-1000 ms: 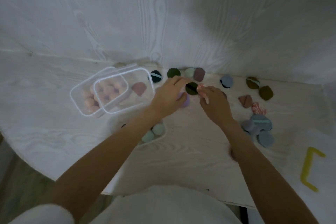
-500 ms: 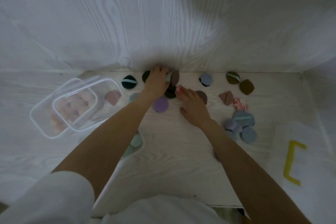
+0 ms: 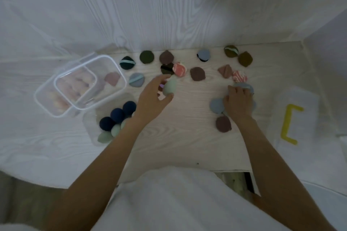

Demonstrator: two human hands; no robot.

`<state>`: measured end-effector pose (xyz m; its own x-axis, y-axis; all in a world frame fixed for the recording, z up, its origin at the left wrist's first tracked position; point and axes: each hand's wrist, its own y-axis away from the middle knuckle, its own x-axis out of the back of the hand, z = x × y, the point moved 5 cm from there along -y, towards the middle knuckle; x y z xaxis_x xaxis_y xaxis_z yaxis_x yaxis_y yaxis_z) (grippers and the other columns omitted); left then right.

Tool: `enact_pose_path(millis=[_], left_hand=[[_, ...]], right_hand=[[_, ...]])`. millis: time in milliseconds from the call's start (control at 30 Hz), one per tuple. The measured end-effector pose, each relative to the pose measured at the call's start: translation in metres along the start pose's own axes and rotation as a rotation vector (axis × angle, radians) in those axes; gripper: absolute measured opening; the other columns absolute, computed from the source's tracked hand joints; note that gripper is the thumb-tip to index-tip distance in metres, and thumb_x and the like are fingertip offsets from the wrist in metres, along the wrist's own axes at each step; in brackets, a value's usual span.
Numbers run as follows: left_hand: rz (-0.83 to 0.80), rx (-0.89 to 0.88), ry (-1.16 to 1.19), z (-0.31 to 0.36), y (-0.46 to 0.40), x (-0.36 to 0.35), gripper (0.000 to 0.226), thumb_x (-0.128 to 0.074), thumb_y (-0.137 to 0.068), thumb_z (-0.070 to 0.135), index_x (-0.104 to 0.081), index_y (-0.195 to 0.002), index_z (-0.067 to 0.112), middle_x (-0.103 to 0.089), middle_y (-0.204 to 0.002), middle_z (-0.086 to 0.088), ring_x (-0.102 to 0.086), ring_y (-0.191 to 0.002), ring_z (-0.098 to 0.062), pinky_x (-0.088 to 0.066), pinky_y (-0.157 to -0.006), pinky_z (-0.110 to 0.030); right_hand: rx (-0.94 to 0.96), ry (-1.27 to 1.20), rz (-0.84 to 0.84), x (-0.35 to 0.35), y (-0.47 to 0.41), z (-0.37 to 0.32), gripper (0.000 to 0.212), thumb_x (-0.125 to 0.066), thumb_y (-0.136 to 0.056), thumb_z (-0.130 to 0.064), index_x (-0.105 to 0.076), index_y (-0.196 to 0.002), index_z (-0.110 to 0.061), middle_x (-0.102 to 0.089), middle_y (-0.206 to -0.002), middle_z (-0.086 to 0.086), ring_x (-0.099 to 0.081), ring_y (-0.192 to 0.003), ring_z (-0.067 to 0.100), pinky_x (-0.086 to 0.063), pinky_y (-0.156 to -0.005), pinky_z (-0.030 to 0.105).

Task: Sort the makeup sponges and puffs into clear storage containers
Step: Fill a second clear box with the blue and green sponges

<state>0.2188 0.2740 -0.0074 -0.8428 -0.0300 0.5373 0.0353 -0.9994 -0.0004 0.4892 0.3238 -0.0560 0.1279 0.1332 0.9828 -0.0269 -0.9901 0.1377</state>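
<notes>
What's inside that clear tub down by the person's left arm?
The clear tub holds three navy sponges and a few mint-green sponges. The left forearm covers its right side, so anything there cannot be seen.

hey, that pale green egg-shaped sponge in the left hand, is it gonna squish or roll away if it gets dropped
The pale green sponge is probably soft and light: the left hand holds it with just thumb and fingertips. Its rounded egg shape suggests it would roll or wobble on the flat table rather than stay put. It seems unlikely to break.
</notes>
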Motion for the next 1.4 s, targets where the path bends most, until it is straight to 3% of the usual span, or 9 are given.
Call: enact_pose_path(millis=[233, 400, 567, 667, 767, 900, 1033, 1233, 1400], left_hand=[[0.186, 0.16, 0.061, -0.016, 0.054, 0.037, 0.036, -0.068, -0.082, 0.015, -0.053, -0.115, 0.023, -0.061, -0.109, 0.008, -0.058, -0.091, -0.003, -0.045, -0.073, -0.012], [0.463, 0.306, -0.005, -0.047, 0.098, 0.093, 0.035, -0.064, -0.085, 0.018, -0.051, -0.115, 0.028, -0.058, -0.115, 0.009, -0.063, -0.089, -0.008, -0.046, -0.074, -0.015], [0.544, 0.334, 0.007, -0.073, 0.117, 0.119, 0.038, -0.062, -0.084, 0.008, -0.049, -0.114, 0.028, -0.043, -0.122, -0.001, -0.061, -0.093, -0.013, -0.053, -0.081, -0.031], [0.546, 0.344, 0.077, -0.079, 0.121, 0.12, 0.036, -0.06, -0.086, 0.01, -0.047, -0.113, 0.031, -0.042, -0.119, 0.002, -0.059, -0.096, -0.011, -0.053, -0.083, -0.032], [0.541, 0.324, 0.048, -0.081, 0.122, 0.115, 0.027, -0.055, -0.091, 0.015, -0.047, -0.116, 0.02, -0.044, -0.118, 0.0, -0.059, -0.095, -0.011, -0.053, -0.083, -0.034], [0.527, 0.34, -0.005, -0.087, 0.122, 0.112, 0.027, -0.055, -0.091, 0.015, -0.046, -0.117, 0.014, -0.045, -0.117, -0.001, -0.059, -0.094, -0.01, -0.054, -0.08, -0.041], [0.517, 0.328, -0.023, -0.093, 0.122, 0.112, 0.028, -0.057, -0.09, 0.013, -0.046, -0.115, 0.014, -0.044, -0.119, -0.002, -0.06, -0.094, -0.012, -0.054, -0.079, -0.044], [0.444, 0.305, -0.131, -0.099, 0.116, 0.105, 0.029, -0.059, -0.088, 0.009, -0.047, -0.114, 0.01, -0.047, -0.119, -0.005, -0.062, -0.085, -0.026, -0.052, -0.067, -0.044], [0.409, 0.293, -0.229, -0.102, 0.112, 0.104, 0.027, -0.06, -0.085, 0.007, -0.053, -0.111, 0.011, -0.053, -0.116, -0.004, -0.061, -0.081, -0.025, -0.038, -0.057, -0.03]], right_hand=[[0.134, -0.414, 0.032, 0.021, 0.041, -0.064, 0.033, -0.053, -0.094, -0.023, -0.047, -0.121, -0.004, -0.053, -0.115, 0.018, -0.058, -0.086, 0.034, -0.047, -0.069, 0.041], [0.223, -0.815, -0.192, 0.011, 0.066, -0.141, 0.021, -0.057, -0.09, -0.033, -0.047, -0.101, -0.017, -0.056, -0.094, 0.002, -0.054, -0.071, 0.009, -0.041, -0.064, 0.03], [0.344, -0.952, -0.46, 0.015, 0.068, -0.205, 0.027, -0.063, -0.087, -0.029, -0.055, -0.112, -0.025, -0.052, -0.116, 0.003, -0.055, -0.092, 0.014, -0.048, -0.074, 0.024], [0.531, -0.838, -0.444, 0.018, 0.068, -0.24, 0.043, -0.061, -0.087, -0.016, -0.052, -0.128, -0.023, -0.041, -0.124, 0.006, -0.051, -0.104, 0.017, -0.047, -0.087, 0.025], [0.837, -0.573, -0.191, 0.019, 0.076, -0.269, 0.051, -0.063, -0.085, -0.01, -0.048, -0.133, -0.016, -0.043, -0.121, 0.01, -0.05, -0.101, 0.02, -0.048, -0.082, 0.027], [1.044, -0.225, -0.011, -0.005, 0.086, -0.293, 0.046, -0.072, -0.071, -0.006, -0.055, -0.115, -0.005, -0.055, -0.106, 0.015, -0.055, -0.088, 0.031, -0.053, -0.067, 0.039], [1.121, -0.095, 0.098, -0.019, 0.092, -0.303, 0.041, -0.074, -0.063, -0.002, -0.063, -0.102, -0.005, -0.062, -0.094, 0.011, -0.059, -0.078, 0.026, -0.051, -0.059, 0.03], [1.062, -0.027, -0.04, -0.038, 0.084, -0.305, 0.032, -0.072, -0.064, 0.002, -0.064, -0.095, 0.0, -0.064, -0.085, 0.016, -0.059, -0.072, 0.033, -0.05, -0.059, 0.033], [1.043, 0.178, -0.186, -0.037, 0.078, -0.318, 0.023, -0.044, -0.09, -0.006, -0.062, -0.105, -0.006, -0.063, -0.104, 0.011, -0.053, -0.098, 0.029, -0.031, -0.069, 0.032]])
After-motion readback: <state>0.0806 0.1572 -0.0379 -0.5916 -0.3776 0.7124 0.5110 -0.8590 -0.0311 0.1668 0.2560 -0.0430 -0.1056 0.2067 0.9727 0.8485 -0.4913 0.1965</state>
